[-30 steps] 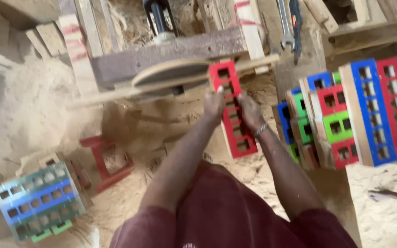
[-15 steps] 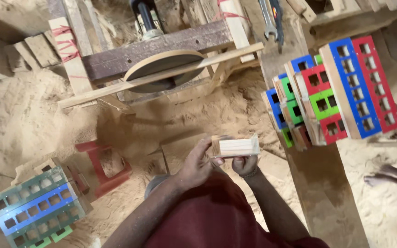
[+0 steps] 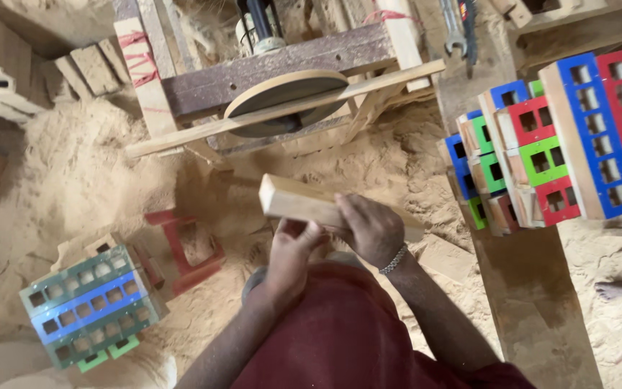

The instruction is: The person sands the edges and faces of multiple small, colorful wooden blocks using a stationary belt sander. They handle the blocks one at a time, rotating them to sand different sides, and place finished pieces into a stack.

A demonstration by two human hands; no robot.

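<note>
Both of my hands hold a pale wooden block (image 3: 298, 201) just above my lap, its plain unpainted side facing up. My right hand (image 3: 370, 229), with a metal bracelet on the wrist, grips the block's right part from above. My left hand (image 3: 293, 253) supports it from underneath, fingers curled up against it. A round wooden disc (image 3: 286, 101) on a rough wooden frame stands straight ahead, apart from the block.
Painted blocks with square holes, red, blue and green, are stacked on a plank (image 3: 541, 155) at the right. A similar bundle (image 3: 91, 308) lies at the lower left. A red piece (image 3: 181, 248) sits in the sawdust that covers the ground. A wrench (image 3: 452, 29) lies at the top.
The block was held up at the disc with its red holed face showing. It has come down toward my lap and been turned, so bare wood now shows.
</note>
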